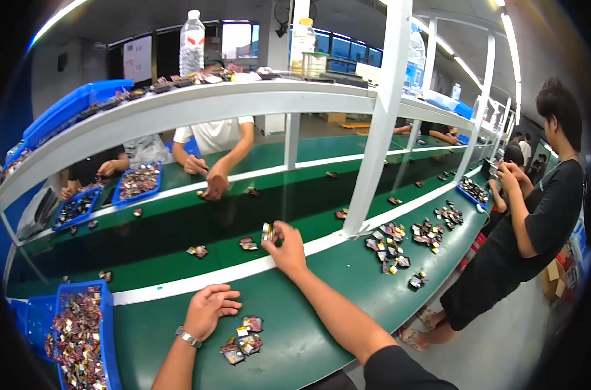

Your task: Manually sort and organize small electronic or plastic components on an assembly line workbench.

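My right hand (286, 248) reaches over the near edge of the conveyor belt. Its thumb and fingers pinch a small electronic assembly (267, 232) with black, silver and yellow parts. Over the green work table hovers my left hand (211, 311), a metal watch on its wrist, fingers apart and loosely bent with nothing in them. Just right of it lies a small cluster of similar assemblies (243, 343) with reddish and black parts. Two more assemblies, one close to my right hand (248, 244) and another farther left (197, 251), rest on the belt.
A blue bin (108, 325) heaped with reddish assemblies stands at the left. More piles (388, 246) lie on the table at right. A white post (373, 130) and a shelf (243, 97) with bottles rise over the belt. Co-workers sit opposite; a person (536, 208) stands at right.
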`<state>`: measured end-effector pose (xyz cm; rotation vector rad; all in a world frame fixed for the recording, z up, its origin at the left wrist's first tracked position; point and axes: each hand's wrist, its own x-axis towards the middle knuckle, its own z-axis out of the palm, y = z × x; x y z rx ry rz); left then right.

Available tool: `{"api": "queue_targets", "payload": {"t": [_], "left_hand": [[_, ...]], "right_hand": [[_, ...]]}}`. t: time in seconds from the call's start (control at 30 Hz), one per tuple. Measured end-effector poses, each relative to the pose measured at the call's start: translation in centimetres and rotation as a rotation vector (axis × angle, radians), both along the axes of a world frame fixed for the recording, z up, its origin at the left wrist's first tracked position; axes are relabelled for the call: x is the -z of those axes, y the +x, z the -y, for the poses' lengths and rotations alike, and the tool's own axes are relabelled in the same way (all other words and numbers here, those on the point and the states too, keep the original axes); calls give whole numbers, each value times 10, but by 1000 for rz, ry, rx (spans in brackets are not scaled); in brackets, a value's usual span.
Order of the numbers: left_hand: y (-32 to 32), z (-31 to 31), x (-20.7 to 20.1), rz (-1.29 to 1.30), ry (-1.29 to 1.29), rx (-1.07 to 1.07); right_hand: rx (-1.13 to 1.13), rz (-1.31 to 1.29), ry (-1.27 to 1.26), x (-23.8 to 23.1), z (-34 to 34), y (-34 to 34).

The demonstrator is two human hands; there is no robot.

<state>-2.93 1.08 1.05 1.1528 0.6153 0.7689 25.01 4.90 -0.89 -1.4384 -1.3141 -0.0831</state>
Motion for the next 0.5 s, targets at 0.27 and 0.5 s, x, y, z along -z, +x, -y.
{"api": "queue_targets", "payload": {"t": [0.27,0.5], "left_hand": [[8,1,-14,8,-162,210],[0,0,-17,42,-148,236]], "right_hand": [[-584,128,-159,-50,113,-66],[-676,234,-196,-55,106,-63]]}}
